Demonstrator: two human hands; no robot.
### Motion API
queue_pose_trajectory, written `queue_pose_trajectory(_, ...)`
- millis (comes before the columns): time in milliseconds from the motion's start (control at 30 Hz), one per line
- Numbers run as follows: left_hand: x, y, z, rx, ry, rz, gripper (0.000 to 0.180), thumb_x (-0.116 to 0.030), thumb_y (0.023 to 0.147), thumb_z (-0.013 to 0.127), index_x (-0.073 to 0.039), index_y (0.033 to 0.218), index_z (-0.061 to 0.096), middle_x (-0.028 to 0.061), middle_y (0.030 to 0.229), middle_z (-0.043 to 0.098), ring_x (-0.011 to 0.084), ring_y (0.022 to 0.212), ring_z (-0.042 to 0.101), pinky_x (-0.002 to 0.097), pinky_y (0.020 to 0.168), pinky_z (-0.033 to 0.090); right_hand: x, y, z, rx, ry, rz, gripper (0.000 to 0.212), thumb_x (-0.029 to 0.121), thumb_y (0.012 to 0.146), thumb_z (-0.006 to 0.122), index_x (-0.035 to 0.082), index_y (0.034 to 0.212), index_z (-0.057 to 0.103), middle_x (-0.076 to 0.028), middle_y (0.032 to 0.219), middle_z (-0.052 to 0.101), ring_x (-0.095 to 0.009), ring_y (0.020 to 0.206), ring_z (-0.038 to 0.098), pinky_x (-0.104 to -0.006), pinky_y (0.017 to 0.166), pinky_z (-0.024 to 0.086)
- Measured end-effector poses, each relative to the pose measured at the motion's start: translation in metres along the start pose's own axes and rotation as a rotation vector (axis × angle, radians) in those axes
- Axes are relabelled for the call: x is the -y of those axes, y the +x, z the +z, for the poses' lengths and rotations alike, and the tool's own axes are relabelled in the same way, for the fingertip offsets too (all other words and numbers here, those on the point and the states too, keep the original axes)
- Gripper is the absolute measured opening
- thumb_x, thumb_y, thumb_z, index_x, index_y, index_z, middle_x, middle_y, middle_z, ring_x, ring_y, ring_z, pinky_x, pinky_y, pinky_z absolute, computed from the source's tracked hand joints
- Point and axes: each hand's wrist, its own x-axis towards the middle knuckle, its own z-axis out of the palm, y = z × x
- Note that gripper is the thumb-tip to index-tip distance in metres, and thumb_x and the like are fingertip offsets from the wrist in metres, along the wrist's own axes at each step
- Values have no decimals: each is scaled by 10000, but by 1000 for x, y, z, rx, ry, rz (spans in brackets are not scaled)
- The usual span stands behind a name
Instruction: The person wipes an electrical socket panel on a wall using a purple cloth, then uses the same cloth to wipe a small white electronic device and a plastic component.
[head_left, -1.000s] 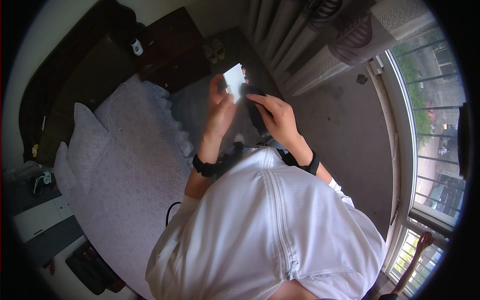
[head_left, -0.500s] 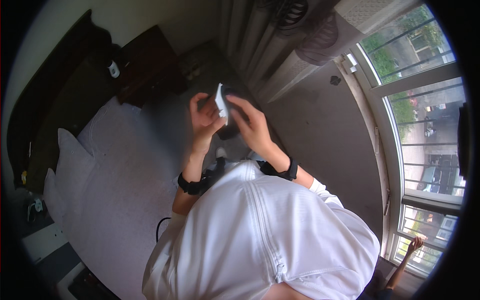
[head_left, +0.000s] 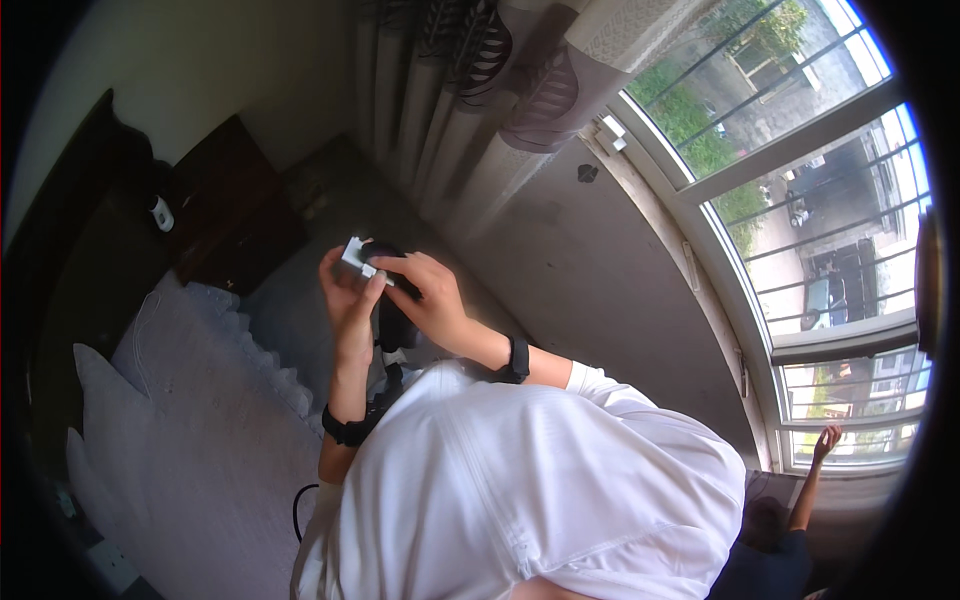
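Note:
A small white piece with a squared, stepped outline (head_left: pixel 356 255) is held up in front of my body. My left hand (head_left: pixel 348 305) grips it from the left, its thumb along the near side and its fingers behind. Closed in from the right, my right hand (head_left: pixel 432 300) has its fingertips against the white piece's right side. A dark rounded shape (head_left: pixel 383 249) shows just behind the right fingertips; I cannot make out what it is or whether it is held. Both wrists wear black bands.
A pale bed cover with a frilled edge (head_left: pixel 262 345) spreads on the left. Beyond it a dark cabinet (head_left: pixel 228 205) stands near a white device (head_left: pixel 161 213). Patterned curtains (head_left: pixel 530 95) and a barred window (head_left: pixel 800 220) line the right. Another person's raised arm (head_left: pixel 808 485) is at lower right.
The view has shifted, so hands and room sit further left. The white piece has turned from nearly edge-on to show its blocky shape. My right fingertips have closed in on it.

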Motion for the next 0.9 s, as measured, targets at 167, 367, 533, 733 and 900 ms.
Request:
queue_pose_trajectory(167,-4,0,-8,29,74,-15,787,-76,744,638,-137,1341,130,96,1161,424,137,1013,430,272,889,342,-10,10,-4,93,74,15,259,15,659,624,65,911,596,-76,801,597,-252,723,547,-325,624,441)
queue_pose_trajectory(367,-12,10,-36,234,307,-114,722,-388,764,614,-57,1304,267,140,1233,401,192,1101,416,278,947,285,-23,27,-24,351,28,-78,192,56,680,620,68,872,610,-58,812,603,-243,750,545,-334,663,448)
queue_pose_trajectory(533,-22,8,-42,431,512,-256,661,-488,799,514,5,1222,388,90,1160,463,149,1077,428,265,909,324,-7,34,-25,647,43,-167,166,86,709,602,59,873,601,-85,826,603,-266,782,544,-350,701,439)
queue_pose_trajectory(733,-21,0,-43,414,456,-249,641,-412,770,600,6,1213,399,91,1104,496,152,1055,446,258,889,349,-10,38,-19,738,93,-161,150,88,720,599,46,865,598,-97,803,593,-277,780,546,-355,678,432)
queue_pose_trajectory(900,-18,-7,-53,456,595,-343,649,-352,740,653,14,1210,393,78,1050,520,147,994,491,257,859,379,-22,40,-22,921,140,-99,179,67,707,595,37,884,588,-119,828,590,-284,770,551,-352,673,429)
